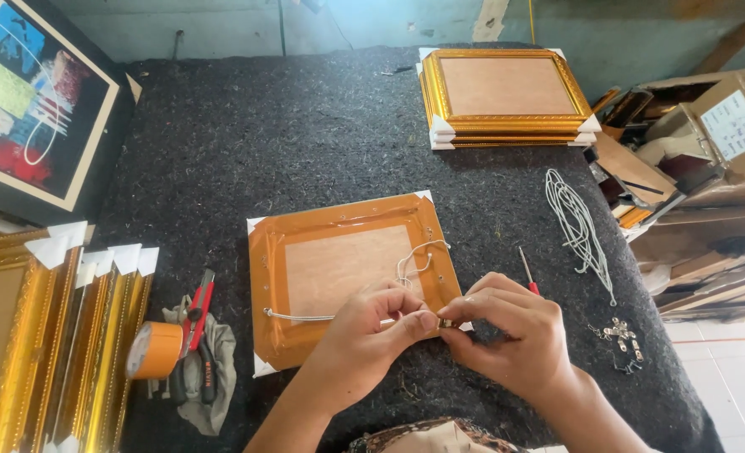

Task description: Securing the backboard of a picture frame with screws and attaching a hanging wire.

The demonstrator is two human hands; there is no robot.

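Both hands (439, 323) pinch a white cord (414, 262) at the frame's (347, 273) near-right edge.

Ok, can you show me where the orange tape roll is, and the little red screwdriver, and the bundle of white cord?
orange tape roll (154, 350), head view, on its outer side.
red screwdriver (527, 271), head view, on its shaft above the handle.
bundle of white cord (580, 231), head view, on the middle strands.

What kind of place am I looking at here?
Likely a picture-framing workshop: stacked gold frames on a felt-covered table, a bundle of hanging cord, and both hands fitting cord to a frame's back.
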